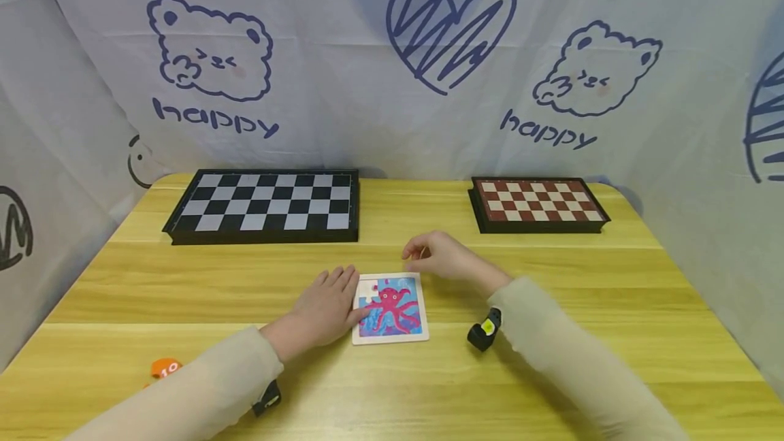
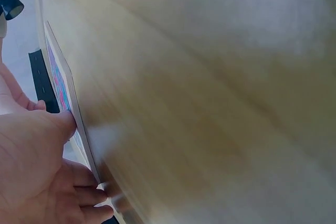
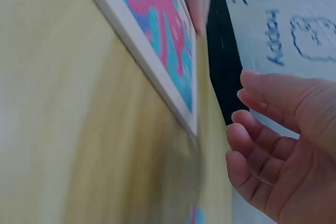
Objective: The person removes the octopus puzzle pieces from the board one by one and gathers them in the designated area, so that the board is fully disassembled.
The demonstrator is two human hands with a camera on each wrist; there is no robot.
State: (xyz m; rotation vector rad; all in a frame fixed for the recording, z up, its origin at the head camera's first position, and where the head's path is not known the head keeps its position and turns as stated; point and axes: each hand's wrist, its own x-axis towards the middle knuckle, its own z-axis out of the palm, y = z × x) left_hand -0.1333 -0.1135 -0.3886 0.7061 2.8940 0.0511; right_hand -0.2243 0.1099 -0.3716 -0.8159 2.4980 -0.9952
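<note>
Only the right wrist view shows a small blue-and-pink scrap [image 3: 196, 216] on the desk [image 1: 465, 386], cut off by the lower edge. Only the head view shows the white gap in the upper left of the octopus puzzle [image 1: 395, 312], which lies mid-desk. The left hand [image 1: 324, 310] rests beside it, fingers straight, thumb over its edge; the right hand [image 1: 447, 258], loosely curled and holding nothing, hovers by the upper right corner. A sleeve [image 1: 196, 383] partly hides an orange thing [image 1: 165, 366]. A black checkered board [image 1: 269, 201] and a smaller red one [image 1: 537, 201] lie at the back of the yellowish wooden desk, before a white printed curtain [image 1: 339, 107]
</note>
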